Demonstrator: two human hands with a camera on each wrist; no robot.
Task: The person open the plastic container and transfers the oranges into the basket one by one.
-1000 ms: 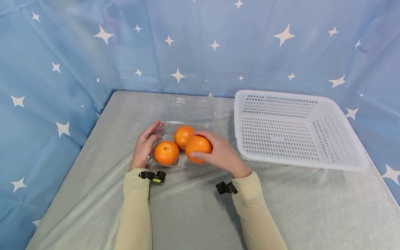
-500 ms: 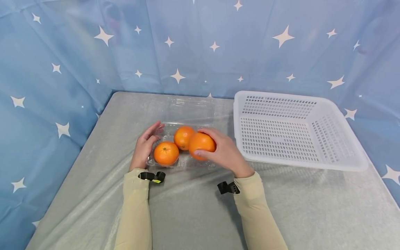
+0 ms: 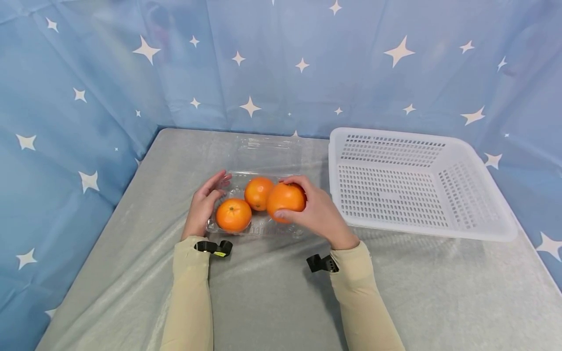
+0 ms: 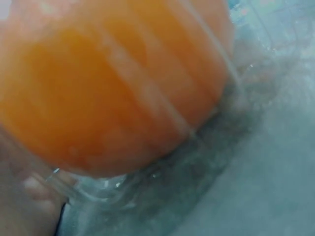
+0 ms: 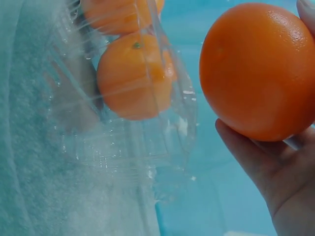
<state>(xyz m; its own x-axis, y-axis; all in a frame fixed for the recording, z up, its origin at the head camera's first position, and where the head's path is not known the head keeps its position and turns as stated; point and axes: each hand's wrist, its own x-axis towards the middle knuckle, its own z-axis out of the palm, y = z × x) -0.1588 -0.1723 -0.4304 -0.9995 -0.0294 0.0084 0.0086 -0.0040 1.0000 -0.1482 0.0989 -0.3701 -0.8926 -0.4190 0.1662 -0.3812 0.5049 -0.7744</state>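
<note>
A clear plastic clamshell box (image 3: 268, 228) lies in the head view, its lid (image 3: 265, 153) folded back toward the curtain. Inside sit two oranges, one at the front left (image 3: 233, 215) and one behind it (image 3: 256, 192). Over the right part of the box, my right hand (image 3: 322, 213) grips a third orange (image 3: 285, 201), thumb in front and fingers behind. The right wrist view has this orange (image 5: 258, 71) apart from the box wall. My left hand (image 3: 203, 204) rests along the box's left side, fingers loosely extended. An orange (image 4: 113, 93) shows blurred through plastic in the left wrist view.
A white perforated plastic basket (image 3: 487, 234) stands to the right of the box, with its left wall close beyond my right hand. Grey cloth (image 3: 268, 292) covers the table. Behind and to the left hangs a blue curtain (image 3: 281, 83) with white stars.
My right hand has moved slightly right and up in the head view with the orange, away from the two others. My left hand and the box have stayed in place.
</note>
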